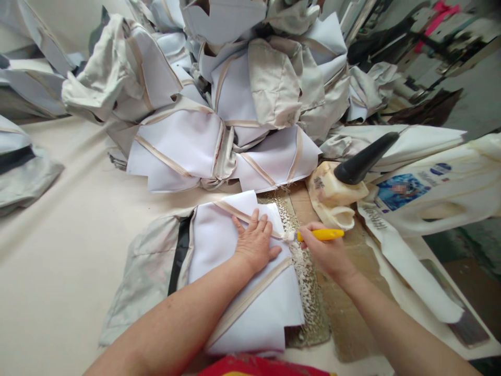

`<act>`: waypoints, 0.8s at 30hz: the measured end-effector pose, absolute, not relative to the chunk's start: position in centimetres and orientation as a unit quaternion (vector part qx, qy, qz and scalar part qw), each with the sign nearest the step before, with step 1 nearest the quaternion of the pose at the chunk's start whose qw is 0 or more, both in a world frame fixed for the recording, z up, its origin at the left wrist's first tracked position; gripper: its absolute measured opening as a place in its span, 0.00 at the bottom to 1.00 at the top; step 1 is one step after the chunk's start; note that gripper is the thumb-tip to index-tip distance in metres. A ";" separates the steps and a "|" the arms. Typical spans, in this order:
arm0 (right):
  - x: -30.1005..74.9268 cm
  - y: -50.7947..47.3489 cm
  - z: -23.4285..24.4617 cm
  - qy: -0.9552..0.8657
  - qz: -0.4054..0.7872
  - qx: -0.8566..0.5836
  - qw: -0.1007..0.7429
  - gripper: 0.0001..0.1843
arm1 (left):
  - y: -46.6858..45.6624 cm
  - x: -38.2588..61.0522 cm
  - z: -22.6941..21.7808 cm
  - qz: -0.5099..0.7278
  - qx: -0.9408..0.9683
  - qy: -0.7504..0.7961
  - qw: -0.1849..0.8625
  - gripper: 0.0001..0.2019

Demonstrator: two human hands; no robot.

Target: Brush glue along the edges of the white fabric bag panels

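While left hand (255,241) lies flat, right hand (326,257) grips brush (321,234), container (321,184) near, fabric (176,141) heaped.

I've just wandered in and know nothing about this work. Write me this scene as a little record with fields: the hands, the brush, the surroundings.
Left hand: spread flat on a white panel
Right hand: gripping a yellow-handled brush
Brush tip: at the panel's right edge, by the upper tan strip
Under that edge: crusted mat
Farther right: cardboard, cream plastic container
Behind: heap of white-and-grey pieces
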State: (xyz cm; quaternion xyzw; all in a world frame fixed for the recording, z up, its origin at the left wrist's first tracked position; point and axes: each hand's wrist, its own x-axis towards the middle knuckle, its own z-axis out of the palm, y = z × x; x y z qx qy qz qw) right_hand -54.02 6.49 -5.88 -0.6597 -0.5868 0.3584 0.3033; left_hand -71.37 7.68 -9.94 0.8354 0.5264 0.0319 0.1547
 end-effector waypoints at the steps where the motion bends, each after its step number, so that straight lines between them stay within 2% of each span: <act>1: -54.0 6.6 -6.0 -0.592 0.361 -0.653 0.305 0.14 | 7.7 -71.4 -10.0 0.036 0.835 0.527 0.153 0.31; 8: -54.3 6.9 -6.4 -0.623 0.335 -0.633 0.314 0.15 | 7.7 -71.3 -10.0 0.039 0.834 0.529 0.150 0.30; 17: -53.8 3.3 -6.3 -0.630 0.373 -0.639 0.234 0.16 | 7.5 -71.3 -10.5 0.069 0.833 0.528 0.149 0.29; 24: -54.4 6.4 -6.7 -0.608 0.334 -0.645 0.321 0.14 | 7.5 -71.4 -10.0 0.051 0.836 0.526 0.146 0.30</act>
